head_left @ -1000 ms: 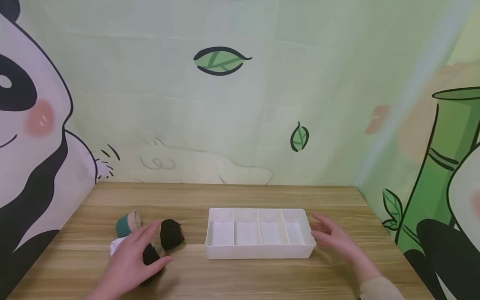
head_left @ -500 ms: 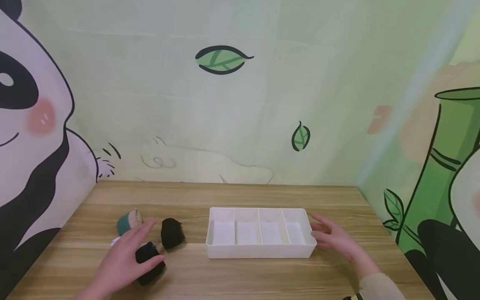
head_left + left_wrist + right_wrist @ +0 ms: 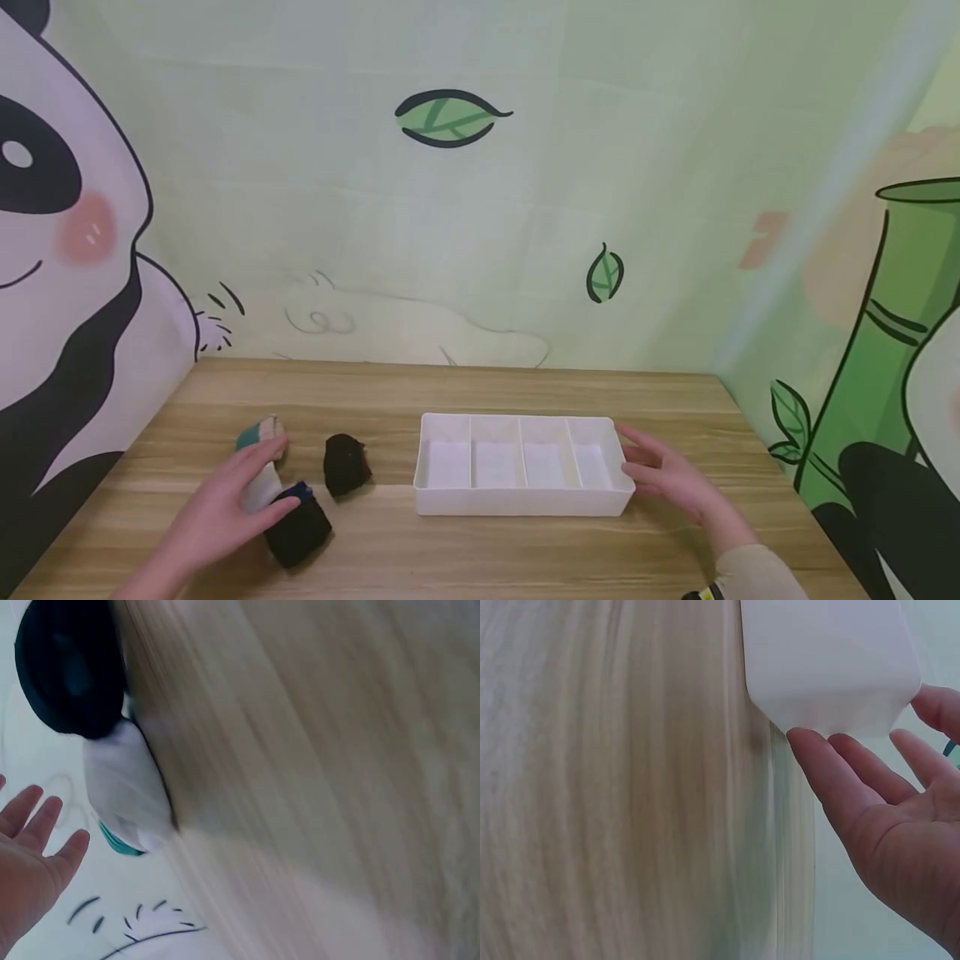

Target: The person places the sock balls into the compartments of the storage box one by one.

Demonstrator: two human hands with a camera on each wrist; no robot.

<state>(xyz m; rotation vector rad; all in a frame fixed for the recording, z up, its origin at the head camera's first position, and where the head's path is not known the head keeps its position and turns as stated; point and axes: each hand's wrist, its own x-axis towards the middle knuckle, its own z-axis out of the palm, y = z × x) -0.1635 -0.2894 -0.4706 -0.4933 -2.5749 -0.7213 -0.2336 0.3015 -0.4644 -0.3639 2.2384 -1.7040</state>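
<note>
On the left of the table lie several rolled fabric bundles that look like balled socks. My left hand [image 3: 213,512], fingers spread, hovers beside the white bundle [image 3: 262,489], its thumb overlapping the top of the front black bundle [image 3: 302,535] in the head view. In the left wrist view, a gap shows between that hand [image 3: 34,859] and the white bundle [image 3: 127,784]. Partly behind the fingers is a teal and beige bundle [image 3: 251,435]; another black bundle [image 3: 346,465] sits to its right. My right hand [image 3: 671,479] touches the right end of a white four-part tray [image 3: 525,503] with extended fingertips.
The wood-grain table [image 3: 480,558] reaches back to a printed cloth backdrop [image 3: 480,200] with pandas, leaves and bamboo. None of the tray's compartments shows anything inside. A beige sleeve [image 3: 757,573] covers the right forearm.
My left hand has drawn back to the left, uncovering more of the front black bundle and the white one. My right hand stays at the tray's end. The head view has shifted slightly.
</note>
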